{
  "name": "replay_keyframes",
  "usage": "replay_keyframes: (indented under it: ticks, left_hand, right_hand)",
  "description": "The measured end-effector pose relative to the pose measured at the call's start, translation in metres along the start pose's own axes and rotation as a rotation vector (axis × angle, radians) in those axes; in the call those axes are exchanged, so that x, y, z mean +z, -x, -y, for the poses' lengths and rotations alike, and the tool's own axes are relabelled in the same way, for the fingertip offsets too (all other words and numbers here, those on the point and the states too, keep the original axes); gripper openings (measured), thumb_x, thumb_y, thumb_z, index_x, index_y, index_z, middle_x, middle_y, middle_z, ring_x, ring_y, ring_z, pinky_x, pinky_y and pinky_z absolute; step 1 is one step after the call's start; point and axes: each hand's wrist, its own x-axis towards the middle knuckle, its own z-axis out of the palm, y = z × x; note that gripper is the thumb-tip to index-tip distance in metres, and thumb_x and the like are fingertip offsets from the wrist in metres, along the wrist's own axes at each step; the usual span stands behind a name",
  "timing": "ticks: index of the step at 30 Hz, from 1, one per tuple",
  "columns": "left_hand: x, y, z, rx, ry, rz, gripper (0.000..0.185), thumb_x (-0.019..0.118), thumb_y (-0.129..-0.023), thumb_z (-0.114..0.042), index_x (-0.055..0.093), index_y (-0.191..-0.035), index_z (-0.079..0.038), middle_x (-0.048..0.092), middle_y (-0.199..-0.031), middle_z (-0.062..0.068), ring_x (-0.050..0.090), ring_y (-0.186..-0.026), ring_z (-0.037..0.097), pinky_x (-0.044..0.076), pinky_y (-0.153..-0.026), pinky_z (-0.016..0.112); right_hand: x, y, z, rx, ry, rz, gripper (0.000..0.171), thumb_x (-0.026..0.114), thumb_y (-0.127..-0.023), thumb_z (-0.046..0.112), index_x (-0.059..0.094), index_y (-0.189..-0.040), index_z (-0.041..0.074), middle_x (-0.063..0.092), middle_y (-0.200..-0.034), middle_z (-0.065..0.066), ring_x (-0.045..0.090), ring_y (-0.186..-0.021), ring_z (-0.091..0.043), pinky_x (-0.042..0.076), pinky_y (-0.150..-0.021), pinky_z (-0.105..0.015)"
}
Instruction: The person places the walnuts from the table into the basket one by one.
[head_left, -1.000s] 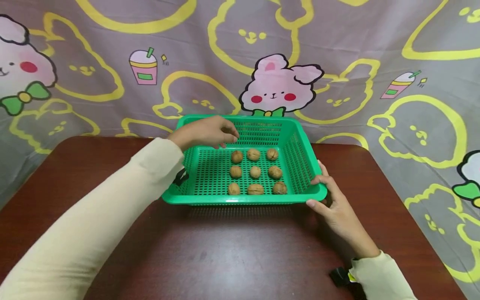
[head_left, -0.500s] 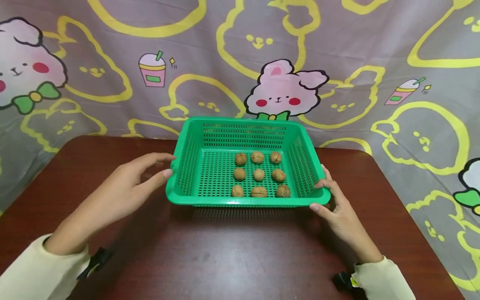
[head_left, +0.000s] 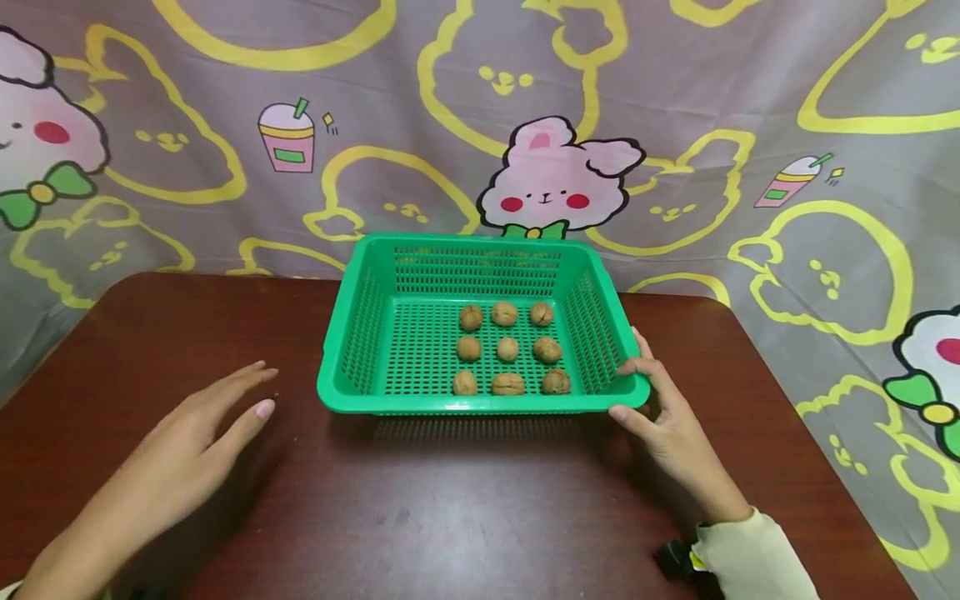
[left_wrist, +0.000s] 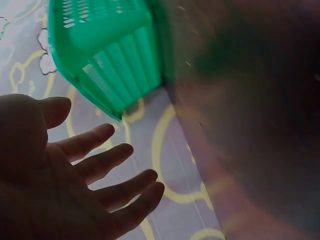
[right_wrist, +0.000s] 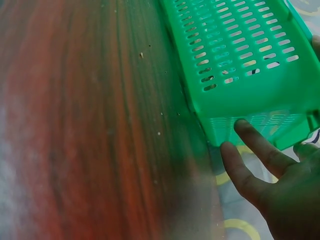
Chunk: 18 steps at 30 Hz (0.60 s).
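A green plastic basket with slotted walls stands on the table in the head view. Inside, walnuts lie in three rows of three, toward the right half of its floor. My right hand holds the near right corner, thumb at the front rim and index finger over the edge. In the right wrist view, two fingertips of that hand touch the basket's end wall. To the left of the basket, my left hand hovers apart from it with fingers spread and nothing held; the left wrist view shows its palm.
The brown wooden table carries the basket near its back edge. Behind and to the right hangs a grey curtain with yellow outlines and rabbit prints. Small crumbs dot the tabletop.
My left hand has drawn back from over the basket, passed its left rim, and moved farther left toward me. The right hand has stayed on the corner; the walnuts have not moved.
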Motion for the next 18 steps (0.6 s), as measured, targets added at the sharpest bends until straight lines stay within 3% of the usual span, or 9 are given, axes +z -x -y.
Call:
replay_keyframes:
  ticks: [6, 9, 14, 18]
  left_hand:
    - [0.006, 0.013, 0.016, -0.026, -0.187, -0.044, 0.057, 0.051, -0.111, -0.040, 0.044, -0.158, -0.009, 0.034, -0.167, 0.026, 0.030, -0.146, 0.063, 0.026, -0.105, 0.083]
    - [0.008, 0.016, 0.018, 0.003, -0.293, -0.083, 0.058, 0.055, -0.109, -0.042, 0.046, -0.158, -0.012, 0.036, -0.167, 0.023, 0.031, -0.146, 0.063, 0.031, -0.101, 0.083]
    - [0.012, 0.014, 0.015, 0.046, -0.365, -0.147, 0.059, 0.058, -0.107, -0.043, 0.045, -0.159, -0.018, 0.035, -0.169, 0.016, 0.027, -0.154, 0.054, 0.026, -0.112, 0.076]
    - [0.012, 0.014, 0.014, 0.043, -0.388, -0.157, 0.058, 0.054, -0.109, -0.041, 0.040, -0.162, -0.022, 0.034, -0.170, 0.013, 0.022, -0.157, 0.051, 0.019, -0.119, 0.074]
  right_hand:
    - [0.001, 0.000, 0.002, 0.002, 0.021, 0.004, 0.043, 0.066, -0.097, -0.008, 0.047, -0.134, -0.001, 0.010, -0.178, -0.002, 0.035, -0.145, 0.003, 0.047, -0.099, -0.008]
    - [-0.002, 0.002, 0.007, 0.016, 0.070, -0.001, 0.051, 0.068, -0.096, -0.006, 0.048, -0.143, 0.004, 0.012, -0.178, -0.002, 0.036, -0.143, 0.006, 0.045, -0.099, -0.006]
    - [-0.011, 0.009, 0.017, 0.040, 0.172, -0.013, 0.069, 0.066, -0.099, -0.002, 0.040, -0.160, 0.017, 0.016, -0.177, 0.002, 0.039, -0.139, 0.014, 0.040, -0.101, -0.004]
    - [-0.019, 0.019, 0.023, 0.070, 0.268, -0.047, 0.068, 0.061, -0.105, 0.005, 0.034, -0.164, 0.025, 0.021, -0.175, 0.009, 0.044, -0.134, 0.017, 0.041, -0.098, -0.003]
